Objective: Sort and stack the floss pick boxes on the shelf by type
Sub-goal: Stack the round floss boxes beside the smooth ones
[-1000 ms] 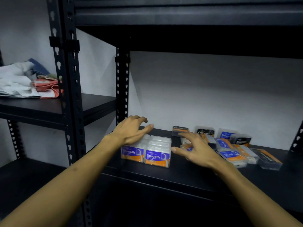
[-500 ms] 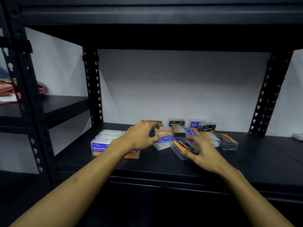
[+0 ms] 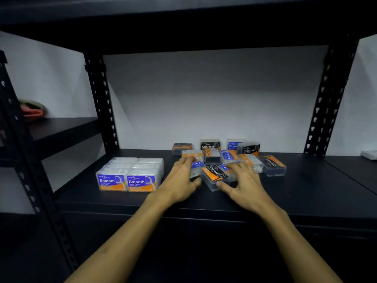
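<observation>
Smooth floss pick boxes [image 3: 130, 176] stand packed in two rows at the left of the black shelf [image 3: 306, 195]. To their right lies a mixed heap of Charcoal boxes [image 3: 210, 146] and Round boxes [image 3: 232, 145]. My left hand [image 3: 180, 181] is closed over a blue Round box [image 3: 196, 165] at the heap's near left, fingers on top and thumb at its front. My right hand [image 3: 243, 180] grips a tilted Charcoal box [image 3: 214, 173], thumb at its near corner. Boxes under the fingers are partly hidden.
Perforated black posts rise at the back left [image 3: 102, 103] and back right [image 3: 330, 99], another at the front left [image 3: 30, 160]. An upper shelf board [image 3: 183, 27] hangs low overhead. Blurred cloth [image 3: 32, 110] lies on the neighbouring shelf at left. A white item [image 3: 370, 154] sits far right.
My left hand left the Smooth boxes and moved right onto the mixed heap. My right hand settled on the Charcoal box. The view swung right.
</observation>
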